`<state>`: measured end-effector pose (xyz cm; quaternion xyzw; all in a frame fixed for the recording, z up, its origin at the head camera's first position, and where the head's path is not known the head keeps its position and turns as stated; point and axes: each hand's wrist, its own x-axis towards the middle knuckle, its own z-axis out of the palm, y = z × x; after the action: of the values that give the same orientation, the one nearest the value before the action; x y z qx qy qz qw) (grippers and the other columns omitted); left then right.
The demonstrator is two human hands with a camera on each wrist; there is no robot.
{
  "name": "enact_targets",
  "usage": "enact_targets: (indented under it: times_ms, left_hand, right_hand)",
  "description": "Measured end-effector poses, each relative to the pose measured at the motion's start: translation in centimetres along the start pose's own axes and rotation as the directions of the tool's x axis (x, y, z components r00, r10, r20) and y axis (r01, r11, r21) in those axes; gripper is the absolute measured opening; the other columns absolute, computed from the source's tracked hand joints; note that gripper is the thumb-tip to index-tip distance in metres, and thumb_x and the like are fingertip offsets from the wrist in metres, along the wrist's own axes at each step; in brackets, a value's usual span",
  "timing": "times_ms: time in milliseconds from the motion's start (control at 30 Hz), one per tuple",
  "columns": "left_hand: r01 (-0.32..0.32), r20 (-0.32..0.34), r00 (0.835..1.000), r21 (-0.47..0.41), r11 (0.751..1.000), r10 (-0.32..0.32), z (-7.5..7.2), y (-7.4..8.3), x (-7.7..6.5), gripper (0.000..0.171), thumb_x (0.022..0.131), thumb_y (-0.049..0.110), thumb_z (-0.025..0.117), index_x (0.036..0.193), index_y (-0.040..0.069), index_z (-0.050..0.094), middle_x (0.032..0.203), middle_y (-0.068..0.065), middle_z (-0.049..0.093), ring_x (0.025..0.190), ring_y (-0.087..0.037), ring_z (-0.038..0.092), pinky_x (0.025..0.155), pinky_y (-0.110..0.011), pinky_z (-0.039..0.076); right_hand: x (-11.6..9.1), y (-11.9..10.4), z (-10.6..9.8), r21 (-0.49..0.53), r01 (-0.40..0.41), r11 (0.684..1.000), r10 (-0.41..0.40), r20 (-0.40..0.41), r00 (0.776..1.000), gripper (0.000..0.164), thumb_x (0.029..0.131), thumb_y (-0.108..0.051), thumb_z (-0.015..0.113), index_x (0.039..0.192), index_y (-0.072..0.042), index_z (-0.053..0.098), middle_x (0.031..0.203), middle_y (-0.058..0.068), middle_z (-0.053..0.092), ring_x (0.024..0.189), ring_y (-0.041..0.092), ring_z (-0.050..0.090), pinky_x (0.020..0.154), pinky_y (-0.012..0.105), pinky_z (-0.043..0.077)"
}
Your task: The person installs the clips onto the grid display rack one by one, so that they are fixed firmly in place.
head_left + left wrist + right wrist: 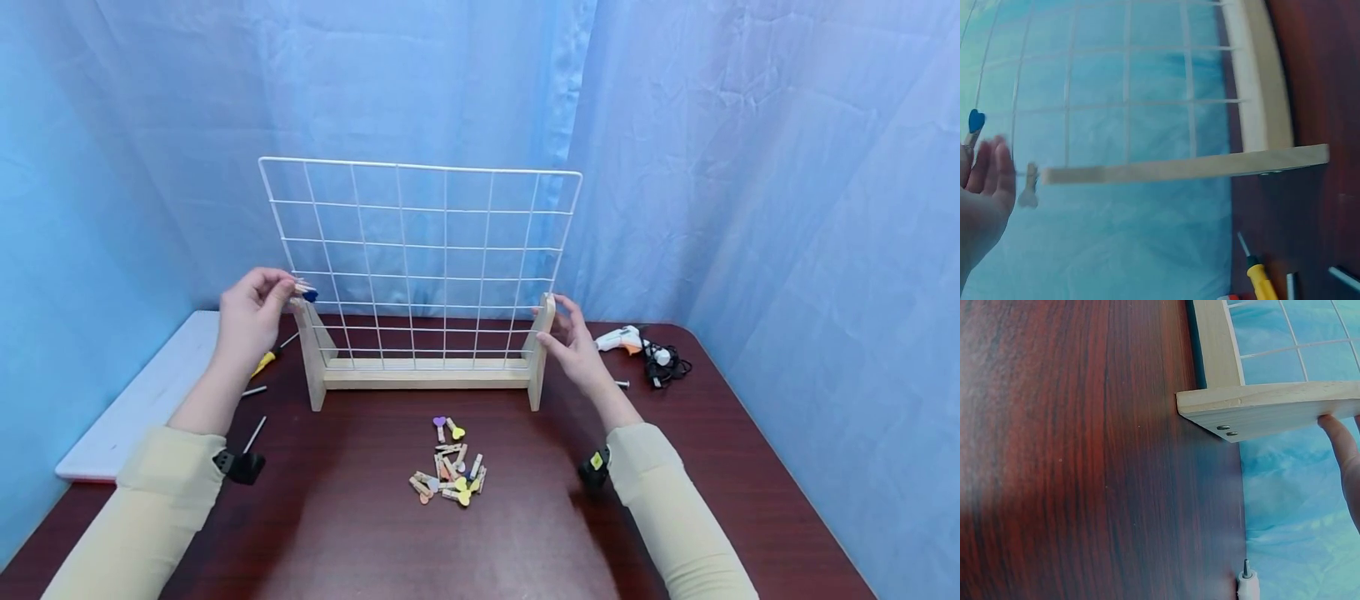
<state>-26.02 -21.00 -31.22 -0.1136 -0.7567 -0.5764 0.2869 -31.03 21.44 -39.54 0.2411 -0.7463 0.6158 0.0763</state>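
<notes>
A white wire grid point(445, 247) stands upright in a wooden stand point(427, 383). At the grid's left edge, just above the stand's left post, my left hand point(251, 312) pinches a small wooden clothespin with a dark blue heart point(311, 296). The left wrist view shows another clothespin point(1029, 187) at the wire beside the post's top; its heart is blurred. My right hand point(576, 346) grips the upper part of the stand's right post point(542, 350), thumb in front and fingers behind. In the right wrist view its thumb point(1335, 434) touches the wood.
Several heart clothespins point(453, 479) lie piled on the dark red table point(360, 517). Left are a white board point(150, 408), a yellow-handled screwdriver point(264, 362) and metal rods point(255, 433). A white glue gun point(621, 339) with a black cord point(675, 362) lies right. Blue curtains point(675, 167) hang behind.
</notes>
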Motion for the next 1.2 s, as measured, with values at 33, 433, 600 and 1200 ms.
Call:
enact_targets:
  times_ms: [33, 433, 600, 1200]
  left_hand:
    - [-0.006, 0.052, 0.999, -0.029, 1.000, 0.008, 0.2, -0.1, -0.2, 0.020, 0.090, 0.008, 0.049, 0.095, -0.010, 0.051, 0.078, 0.011, 0.063, 0.063, -0.006, 0.063, 0.059, -0.023, 0.052]
    - [0.044, 0.230, 0.973, -0.114, 0.992, -0.017, 0.8, -0.4, -1.6, 0.023, 0.096, 0.009, 0.036, 0.107, -0.003, 0.051, 0.070, -0.032, 0.052, 0.057, -0.027, 0.062, 0.057, -0.035, 0.053]
    - [0.065, 0.221, 0.975, -0.120, 0.991, -0.037, 0.5, -0.7, -1.6, 0.026, 0.092, 0.011, 0.046, 0.112, -0.005, 0.052, 0.081, -0.022, 0.052, 0.062, -0.020, 0.061, 0.059, -0.033, 0.053]
    - [0.067, -0.075, 0.995, 0.104, 0.992, -0.059, -2.1, 0.5, 0.6, 0.025, 0.078, 0.020, 0.068, 0.092, 0.000, 0.068, 0.062, 0.010, 0.058, 0.048, -0.007, 0.051, 0.043, -0.014, 0.039]
  right_hand:
    - [0.0, 0.0, 0.0, 0.000, -0.002, 1.000, 0.002, 0.001, 1.000, 0.059, 0.089, -0.002, 0.050, 0.137, -0.018, 0.021, 0.133, 0.026, 0.038, 0.115, 0.031, 0.043, 0.082, 0.024, 0.046]
    - [0.1, 0.1, 0.1, 0.001, 0.007, 1.000, -0.007, -0.008, 1.000, 0.057, 0.088, -0.003, 0.051, 0.136, -0.016, 0.022, 0.131, 0.019, 0.044, 0.110, 0.035, 0.046, 0.081, 0.026, 0.045]
    - [0.1, 0.1, 0.1, -0.006, 0.019, 1.000, -0.019, -0.018, 1.000, 0.057, 0.088, -0.002, 0.051, 0.136, -0.015, 0.023, 0.130, 0.018, 0.046, 0.107, 0.032, 0.049, 0.081, 0.026, 0.045]
    - [-0.1, 0.1, 0.1, 0.013, 0.009, 1.000, -0.009, -0.021, 1.000, 0.058, 0.088, -0.002, 0.051, 0.137, -0.017, 0.023, 0.132, 0.025, 0.041, 0.110, 0.032, 0.046, 0.079, 0.024, 0.046]
